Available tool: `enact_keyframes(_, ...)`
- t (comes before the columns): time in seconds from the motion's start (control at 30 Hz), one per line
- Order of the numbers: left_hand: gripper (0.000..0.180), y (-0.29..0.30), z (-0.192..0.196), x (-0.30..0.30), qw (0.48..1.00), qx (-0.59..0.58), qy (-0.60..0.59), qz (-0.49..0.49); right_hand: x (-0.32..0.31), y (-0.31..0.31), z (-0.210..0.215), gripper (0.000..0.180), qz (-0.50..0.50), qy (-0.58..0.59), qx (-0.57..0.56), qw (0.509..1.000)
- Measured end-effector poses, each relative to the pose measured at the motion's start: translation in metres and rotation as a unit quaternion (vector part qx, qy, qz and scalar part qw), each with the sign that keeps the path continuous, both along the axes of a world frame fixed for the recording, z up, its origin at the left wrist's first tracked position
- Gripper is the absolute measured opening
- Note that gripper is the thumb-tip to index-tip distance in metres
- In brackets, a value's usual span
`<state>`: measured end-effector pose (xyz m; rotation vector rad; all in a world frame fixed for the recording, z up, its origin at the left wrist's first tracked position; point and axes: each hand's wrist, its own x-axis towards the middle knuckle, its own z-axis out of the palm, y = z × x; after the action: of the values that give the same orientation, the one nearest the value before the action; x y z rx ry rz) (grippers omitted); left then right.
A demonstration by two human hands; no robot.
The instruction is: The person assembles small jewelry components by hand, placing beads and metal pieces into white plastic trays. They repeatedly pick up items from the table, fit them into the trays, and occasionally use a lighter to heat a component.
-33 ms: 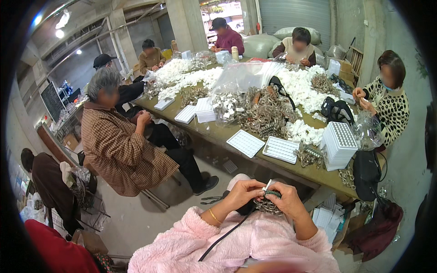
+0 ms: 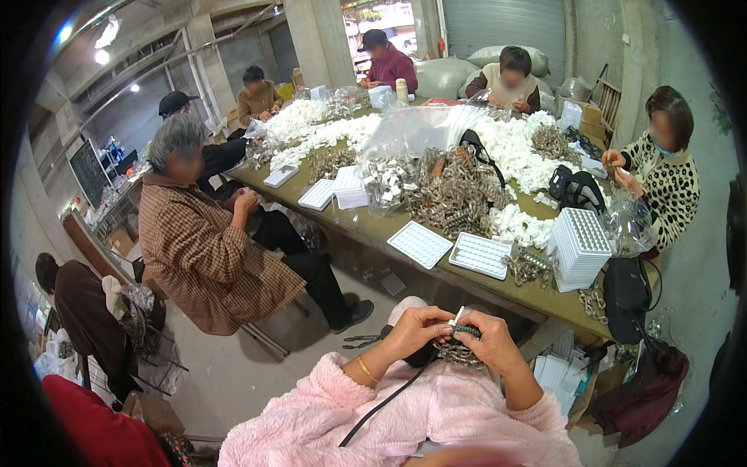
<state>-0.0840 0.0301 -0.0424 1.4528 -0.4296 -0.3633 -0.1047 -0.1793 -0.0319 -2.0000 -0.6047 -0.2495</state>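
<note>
My left hand (image 2: pixel 420 331) and my right hand (image 2: pixel 492 342) meet above my lap, both closed with the fingertips pinched. A small narrow white plastic piece (image 2: pixel 458 315) stands up between them, at the fingertips of my left hand. My right hand grips a dark green ridged strand (image 2: pixel 468 331) just beside the white piece. Below the fingers, a tangled bundle of similar brownish strands (image 2: pixel 459 355) lies in my lap, partly covered by my hands. Exactly how the white piece and the strand touch is too small to tell.
Ahead stands a long table (image 2: pixel 358 227) with heaped brown strands (image 2: pixel 451 194), white pieces (image 2: pixel 521 227), white trays (image 2: pixel 420 245) and a tray stack (image 2: pixel 580 245). A seated person in a checked jacket (image 2: pixel 206 249) is at my left; several others sit around the table.
</note>
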Motion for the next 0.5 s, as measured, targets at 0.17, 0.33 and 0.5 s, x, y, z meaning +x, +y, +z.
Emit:
enact_keyframes(0.17, 0.022, 0.002, -0.003, 0.003, 0.997, -0.026, 0.073, -0.014, 0.001, -0.003, 0.004, 0.016, 0.042, 0.007, 0.016, 0.999)
enact_keyframes(0.33, 0.02, 0.007, -0.011, 0.009, 0.997, -0.027, 0.063, -0.028, 0.009, -0.006, 0.002, 0.018, 0.064, 0.003, -0.005, 0.998)
enact_keyframes(0.5, 0.017, 0.002, -0.005, 0.01, 0.997, -0.028, 0.078, 0.001, 0.015, -0.001, 0.009, 0.017, 0.057, 0.013, 0.002, 0.998)
